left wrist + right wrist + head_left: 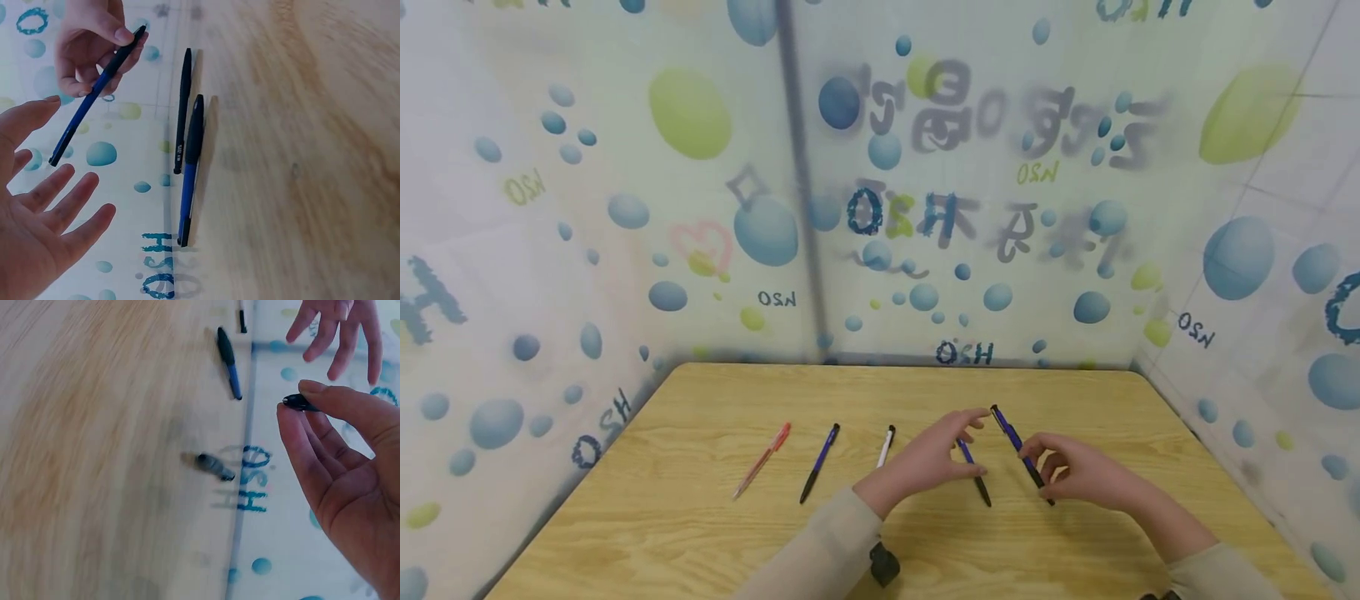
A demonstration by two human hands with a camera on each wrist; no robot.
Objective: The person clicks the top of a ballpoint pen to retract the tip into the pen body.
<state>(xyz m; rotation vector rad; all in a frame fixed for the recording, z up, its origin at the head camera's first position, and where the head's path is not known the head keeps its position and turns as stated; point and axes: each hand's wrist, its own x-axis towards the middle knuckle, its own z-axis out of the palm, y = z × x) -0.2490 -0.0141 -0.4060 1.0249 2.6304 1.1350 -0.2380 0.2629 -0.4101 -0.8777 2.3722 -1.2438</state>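
My right hand [1086, 473] pinches a blue ballpoint pen [1009, 432] with a black grip between thumb and fingers. In the left wrist view, this pen [89, 103] is tilted, its far end pointing toward my left hand [37, 231]. The left hand's fingers are spread and hold nothing. In the head view, that hand [928, 458] hovers over another blue and black pen [973, 472] on the table and partly covers it. From the right wrist, only the dark tip of the held pen [299, 402] shows beyond the fingers.
On the wooden table [647, 533] lie a pink pen [763, 460], a blue and black pen [820, 463] and a white pen [886, 444], partly behind the left arm. A dark pen [214, 467] appears blurred in the right wrist view. Patterned curtains [880, 275] surround the table.
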